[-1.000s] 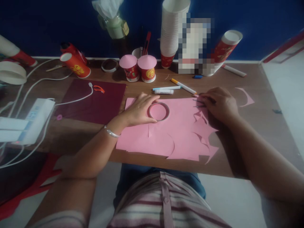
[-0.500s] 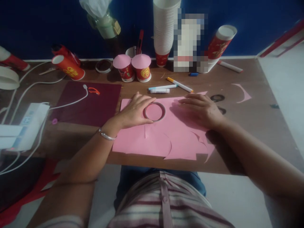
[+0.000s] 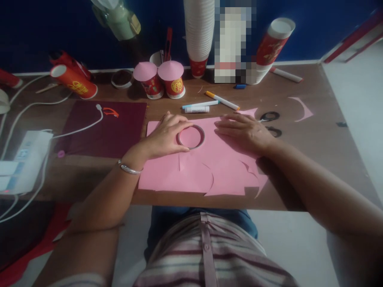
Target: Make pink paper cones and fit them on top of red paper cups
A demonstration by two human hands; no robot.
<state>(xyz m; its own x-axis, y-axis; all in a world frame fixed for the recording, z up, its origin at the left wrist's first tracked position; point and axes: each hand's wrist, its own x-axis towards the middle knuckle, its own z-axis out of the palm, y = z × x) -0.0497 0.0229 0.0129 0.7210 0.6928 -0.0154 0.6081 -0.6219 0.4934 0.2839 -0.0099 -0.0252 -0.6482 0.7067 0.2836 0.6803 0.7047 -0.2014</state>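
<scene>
My left hand (image 3: 167, 135) lies on a sheet of pink paper (image 3: 167, 177), thumb and fingers closed around the left side of a thin round ring (image 3: 204, 137). The ring rests flat, with pink paper showing through its middle. To its right, my right hand (image 3: 243, 131) lies palm down on the paper, fingers stretched out. Partly hidden behind that hand are scissors with black handles (image 3: 271, 116). Curved cuts and a loose flap mark the lower part of the sheet.
Two red paper cups with pink cone tops (image 3: 170, 69) stand at the back beside a tall cup stack (image 3: 200, 32). Markers (image 3: 223, 100) lie behind the paper. A maroon sheet (image 3: 125, 135) and a white power strip (image 3: 32, 159) with cables are at left. A pink scrap (image 3: 304, 109) lies right.
My right hand has slid slightly left over the paper, showing more of the scissors. My left hand keeps its hold on the ring. The whole view has shifted a little.
</scene>
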